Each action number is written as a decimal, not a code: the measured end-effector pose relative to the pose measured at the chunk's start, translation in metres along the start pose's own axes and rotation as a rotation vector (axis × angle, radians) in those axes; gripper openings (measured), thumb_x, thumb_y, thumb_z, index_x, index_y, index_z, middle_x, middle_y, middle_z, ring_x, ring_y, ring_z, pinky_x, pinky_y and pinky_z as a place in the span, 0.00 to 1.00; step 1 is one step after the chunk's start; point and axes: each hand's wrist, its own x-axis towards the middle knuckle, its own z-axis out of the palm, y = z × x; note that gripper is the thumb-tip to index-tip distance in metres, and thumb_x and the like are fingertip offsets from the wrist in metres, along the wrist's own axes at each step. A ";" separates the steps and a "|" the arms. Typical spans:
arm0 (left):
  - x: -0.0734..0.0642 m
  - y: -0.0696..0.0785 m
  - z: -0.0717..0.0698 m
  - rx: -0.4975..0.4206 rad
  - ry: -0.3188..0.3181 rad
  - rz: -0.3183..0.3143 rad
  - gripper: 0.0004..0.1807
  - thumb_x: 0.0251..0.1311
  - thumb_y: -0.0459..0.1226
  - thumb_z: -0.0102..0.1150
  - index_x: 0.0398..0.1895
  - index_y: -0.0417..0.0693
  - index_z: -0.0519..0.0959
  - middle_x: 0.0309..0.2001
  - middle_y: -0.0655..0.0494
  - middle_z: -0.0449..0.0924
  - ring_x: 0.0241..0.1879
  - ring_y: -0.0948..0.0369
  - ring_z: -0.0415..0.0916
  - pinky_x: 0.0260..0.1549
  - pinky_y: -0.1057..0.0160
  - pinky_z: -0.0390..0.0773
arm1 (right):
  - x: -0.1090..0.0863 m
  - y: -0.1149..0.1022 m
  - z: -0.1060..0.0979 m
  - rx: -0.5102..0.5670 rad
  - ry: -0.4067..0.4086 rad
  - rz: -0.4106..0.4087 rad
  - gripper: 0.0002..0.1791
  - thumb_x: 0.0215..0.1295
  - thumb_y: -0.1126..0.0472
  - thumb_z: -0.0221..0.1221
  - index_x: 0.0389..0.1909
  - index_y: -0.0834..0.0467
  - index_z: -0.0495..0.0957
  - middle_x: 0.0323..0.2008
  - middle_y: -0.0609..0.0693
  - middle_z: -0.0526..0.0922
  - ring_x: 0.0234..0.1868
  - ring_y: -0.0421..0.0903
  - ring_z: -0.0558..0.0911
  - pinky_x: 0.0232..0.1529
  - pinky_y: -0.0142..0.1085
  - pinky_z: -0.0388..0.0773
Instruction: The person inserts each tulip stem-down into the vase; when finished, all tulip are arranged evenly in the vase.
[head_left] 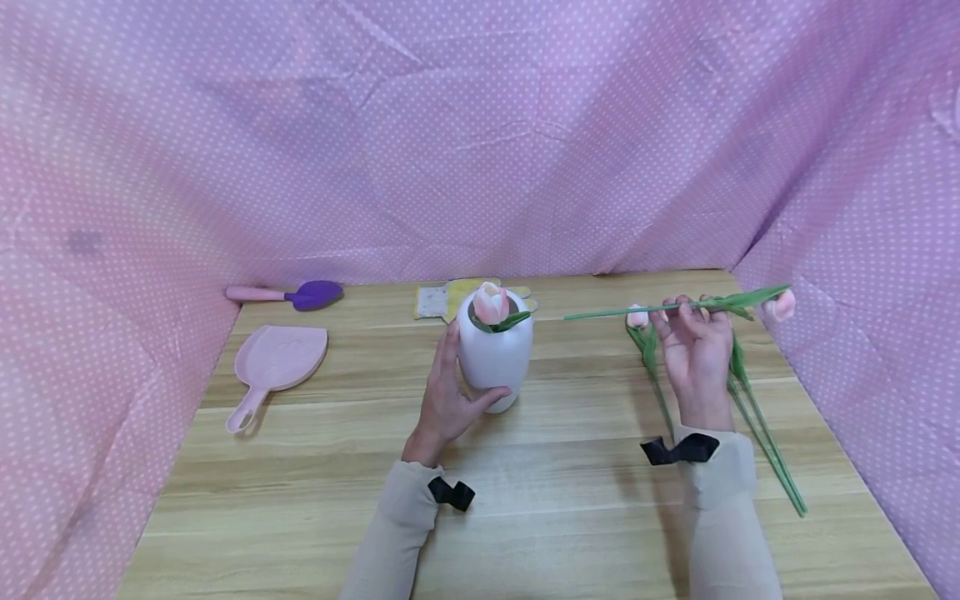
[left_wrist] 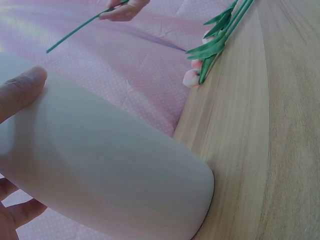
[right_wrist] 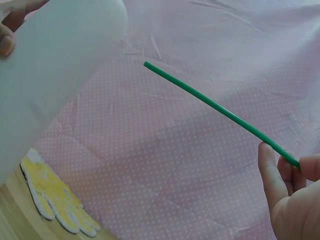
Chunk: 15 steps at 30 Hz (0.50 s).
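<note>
A white vase (head_left: 497,367) stands on the table with a pink tulip (head_left: 491,303) in its mouth, the bloom and a green leaf showing above the rim. My left hand (head_left: 450,404) grips the vase from its left side, thumb across the front and fingers behind. To the right, my right hand (head_left: 697,350) pinches a second tulip by its green stem (right_wrist: 215,106), held level above the table. The bare stem end points left toward the vase, and its pink bloom (head_left: 782,306) is at the far right.
More tulips (head_left: 647,358) lie on the table beneath and beside my right forearm. A yellow and white glove (head_left: 431,302) lies behind the vase. On the left are a pink dustpan (head_left: 281,358) and a purple trowel (head_left: 315,295). Dotted pink cloth (head_left: 480,167) walls the table's back and sides.
</note>
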 end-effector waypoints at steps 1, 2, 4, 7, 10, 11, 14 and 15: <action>0.000 0.000 0.000 0.002 0.000 0.000 0.72 0.36 0.35 0.84 0.80 0.53 0.40 0.74 0.34 0.57 0.70 0.37 0.63 0.65 0.35 0.71 | 0.000 0.001 0.003 0.004 0.007 -0.003 0.09 0.65 0.82 0.50 0.36 0.66 0.69 0.29 0.63 0.79 0.32 0.57 0.84 0.34 0.49 0.89; 0.000 0.000 0.000 0.004 0.001 0.000 0.72 0.36 0.35 0.84 0.80 0.52 0.40 0.74 0.34 0.57 0.70 0.37 0.63 0.65 0.35 0.71 | 0.000 0.001 0.006 0.005 0.014 -0.007 0.09 0.65 0.82 0.51 0.37 0.66 0.68 0.29 0.63 0.79 0.32 0.57 0.84 0.34 0.48 0.89; 0.000 0.000 0.000 0.005 0.000 -0.003 0.72 0.36 0.35 0.84 0.80 0.52 0.40 0.74 0.34 0.57 0.70 0.37 0.63 0.66 0.36 0.71 | 0.001 0.003 0.012 0.005 0.031 -0.015 0.10 0.64 0.82 0.52 0.37 0.65 0.68 0.29 0.63 0.78 0.31 0.57 0.84 0.33 0.48 0.89; 0.000 0.001 -0.001 -0.001 -0.002 -0.010 0.71 0.37 0.36 0.84 0.80 0.52 0.41 0.74 0.35 0.57 0.71 0.37 0.63 0.66 0.36 0.71 | 0.001 0.005 0.020 0.012 0.057 -0.027 0.13 0.60 0.83 0.55 0.38 0.65 0.67 0.30 0.62 0.78 0.30 0.56 0.83 0.32 0.48 0.89; 0.001 0.000 0.000 -0.008 -0.005 -0.017 0.71 0.37 0.36 0.84 0.80 0.52 0.41 0.74 0.35 0.57 0.71 0.38 0.63 0.66 0.36 0.71 | 0.002 0.008 0.028 0.000 0.070 -0.033 0.15 0.57 0.83 0.57 0.38 0.65 0.67 0.30 0.61 0.77 0.30 0.56 0.83 0.32 0.48 0.88; 0.001 0.000 0.000 -0.009 -0.006 -0.018 0.71 0.37 0.36 0.84 0.80 0.52 0.41 0.74 0.35 0.57 0.70 0.38 0.64 0.66 0.36 0.71 | 0.002 0.009 0.031 -0.005 0.071 -0.035 0.15 0.56 0.83 0.58 0.38 0.65 0.67 0.30 0.60 0.77 0.30 0.56 0.83 0.31 0.49 0.88; 0.001 -0.001 0.000 -0.010 -0.009 -0.019 0.71 0.37 0.35 0.84 0.80 0.52 0.41 0.74 0.35 0.57 0.70 0.38 0.64 0.66 0.36 0.71 | 0.001 0.012 0.037 -0.017 0.056 -0.029 0.13 0.59 0.82 0.57 0.36 0.64 0.67 0.28 0.60 0.79 0.30 0.55 0.83 0.31 0.48 0.88; 0.001 -0.001 0.000 -0.010 -0.010 -0.020 0.71 0.37 0.35 0.84 0.80 0.53 0.41 0.74 0.35 0.57 0.70 0.38 0.64 0.66 0.36 0.71 | 0.002 0.013 0.039 -0.022 0.047 -0.029 0.13 0.60 0.82 0.56 0.36 0.64 0.67 0.27 0.61 0.80 0.30 0.55 0.83 0.31 0.48 0.88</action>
